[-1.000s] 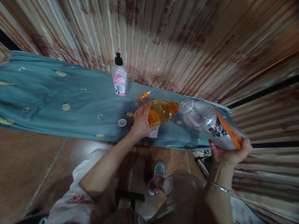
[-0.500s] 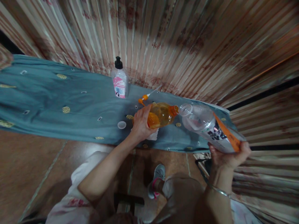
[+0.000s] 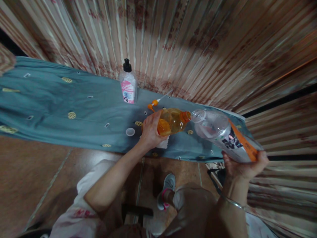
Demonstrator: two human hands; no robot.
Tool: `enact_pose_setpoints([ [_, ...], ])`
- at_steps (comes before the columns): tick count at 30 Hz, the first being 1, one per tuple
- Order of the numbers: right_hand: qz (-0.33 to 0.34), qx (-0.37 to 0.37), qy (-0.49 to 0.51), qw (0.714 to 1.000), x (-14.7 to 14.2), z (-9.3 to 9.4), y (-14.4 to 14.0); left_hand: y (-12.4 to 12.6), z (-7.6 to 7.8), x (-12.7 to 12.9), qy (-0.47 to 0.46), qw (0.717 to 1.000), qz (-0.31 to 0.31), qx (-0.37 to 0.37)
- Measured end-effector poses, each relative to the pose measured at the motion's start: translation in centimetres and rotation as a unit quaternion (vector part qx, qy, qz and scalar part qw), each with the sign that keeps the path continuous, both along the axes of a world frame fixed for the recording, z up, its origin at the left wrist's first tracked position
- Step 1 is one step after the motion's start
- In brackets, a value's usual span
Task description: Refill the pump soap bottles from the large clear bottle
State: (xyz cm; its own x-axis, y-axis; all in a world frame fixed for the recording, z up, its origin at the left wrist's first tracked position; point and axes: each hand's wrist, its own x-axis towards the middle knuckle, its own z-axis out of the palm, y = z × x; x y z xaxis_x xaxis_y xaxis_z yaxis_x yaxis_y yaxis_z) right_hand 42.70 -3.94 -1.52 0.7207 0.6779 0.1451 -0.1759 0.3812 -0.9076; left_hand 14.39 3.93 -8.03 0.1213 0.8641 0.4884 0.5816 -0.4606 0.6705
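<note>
My left hand [image 3: 151, 131] is wrapped round an amber see-through bottle [image 3: 174, 119], which lies tilted with its open neck pointing right. On the right, my right hand [image 3: 244, 166] grips a large clear plastic bottle [image 3: 215, 127] with an orange and silver label, its open mouth turned left. The two mouths meet or nearly meet; whether they touch I cannot tell. Behind the amber bottle an orange pump head [image 3: 154, 104] with a thin clear tube rests on the cloth. Left of my left hand lies a small white cap [image 3: 130, 132].
A clear bottle with a black pump top and pink label [image 3: 128, 89] stands near the table's back edge. The long narrow table has a teal patterned cloth [image 3: 49, 109]. Pleated curtains [image 3: 153, 43] hang behind it and at the right. A white piece [image 3: 163, 142] lies under the amber bottle.
The whole view has shifted slightly. Both hands keep their hold, and the two bottles stay mouth to mouth in nearly the same pose.
</note>
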Motion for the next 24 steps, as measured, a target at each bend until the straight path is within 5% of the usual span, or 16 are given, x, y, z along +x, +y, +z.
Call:
enact_pose_setpoints([
  [24, -0.011, 0.011, -0.011, 1.000, 0.18, -0.04, 0.01, 0.14, -0.27, 0.03, -0.001, 1.000, -0.007, 0.008],
])
